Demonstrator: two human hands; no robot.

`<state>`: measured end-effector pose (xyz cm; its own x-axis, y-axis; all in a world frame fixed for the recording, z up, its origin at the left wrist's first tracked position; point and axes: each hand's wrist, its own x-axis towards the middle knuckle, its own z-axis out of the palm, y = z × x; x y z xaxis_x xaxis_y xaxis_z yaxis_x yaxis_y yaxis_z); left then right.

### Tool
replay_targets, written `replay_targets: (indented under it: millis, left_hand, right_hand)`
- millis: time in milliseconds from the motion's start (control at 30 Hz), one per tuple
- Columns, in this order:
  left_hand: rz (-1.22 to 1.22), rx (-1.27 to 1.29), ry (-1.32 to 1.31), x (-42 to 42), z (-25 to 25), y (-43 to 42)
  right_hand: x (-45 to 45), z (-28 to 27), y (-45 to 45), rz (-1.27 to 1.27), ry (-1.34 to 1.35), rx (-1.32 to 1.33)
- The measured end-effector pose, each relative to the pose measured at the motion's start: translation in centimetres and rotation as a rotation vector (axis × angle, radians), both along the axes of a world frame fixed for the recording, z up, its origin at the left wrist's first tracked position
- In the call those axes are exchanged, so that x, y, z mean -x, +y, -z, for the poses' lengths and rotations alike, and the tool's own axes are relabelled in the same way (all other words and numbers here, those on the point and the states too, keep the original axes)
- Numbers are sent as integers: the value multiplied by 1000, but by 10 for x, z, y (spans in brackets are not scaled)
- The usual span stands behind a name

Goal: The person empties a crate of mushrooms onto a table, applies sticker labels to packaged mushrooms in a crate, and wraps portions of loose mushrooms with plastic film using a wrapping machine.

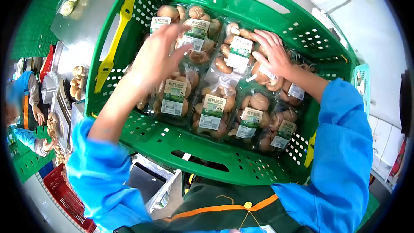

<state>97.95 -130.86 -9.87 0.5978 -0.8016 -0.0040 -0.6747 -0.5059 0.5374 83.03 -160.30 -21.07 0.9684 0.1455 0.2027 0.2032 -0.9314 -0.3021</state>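
Note:
A green plastic crate [215,164] in front of me holds several clear packs of brown mushrooms with white-and-green labels. My left hand [155,56] is over the crate's left side, slightly blurred, its fingers apart above a mushroom pack [198,32]. The hand partly covers the packs beneath it, and I cannot tell whether it touches them. On the right, the outstretched fingers of my right hand [276,56] lie against the edge of another mushroom pack [238,51]. A labelled pack [211,114] sits in the row nearest me.
The crate has yellow handles [115,41]. To the left, a co-worker's hand [49,145] is at loose mushrooms [52,125] beside a metal tray. Wrapped green vegetables [71,0] lie on the metal table [92,6]. A red crate [64,194] stands at lower left.

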Motion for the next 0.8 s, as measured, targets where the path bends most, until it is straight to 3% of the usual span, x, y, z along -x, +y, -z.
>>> replay_targets:
  millis: [67,133,167,267,367,433,467,533,567,633,700,733,800]
  left_hand:
    - [147,3,151,57,-67,32]
    - [438,-278,106,98,-110,86]
    - [476,-493,313,121,-130,113]
    - [395,-700,983,179,-162,208]
    - [328,-435,1149,222,-176,261]
    - [269,-97,1121,251,-186,285]
    - [242,95,1066,269,-192,299]
    - [172,426,910,306,-206,327]
    - [135,565,808,326,-210,341]
    - [-18,761,592,358,-217,367]
    - [-265,849,353,379,-208,392]
    - [-462,817,238,381,-197,406]
    - [-900,509,96,351,-153,454]
  right_hand:
    - [2,-9,-6,34,37,-264]
    - [7,-29,-10,220,23,-532]
    - [12,-36,-10,348,17,-591]
    - [45,-15,1,474,-81,-167]
    - [60,35,22,431,-175,70]
    - [59,52,13,493,-85,171]
    - [56,69,-15,429,-48,100]
    - [18,14,-20,587,427,262]
    - [0,-26,13,741,290,241]
    - [-70,-32,13,421,-229,-101]
    - [-49,-171,236,214,-48,-772]
    - [-46,-188,302,-7,22,-829]
    - [-34,-205,433,-436,252,-963]
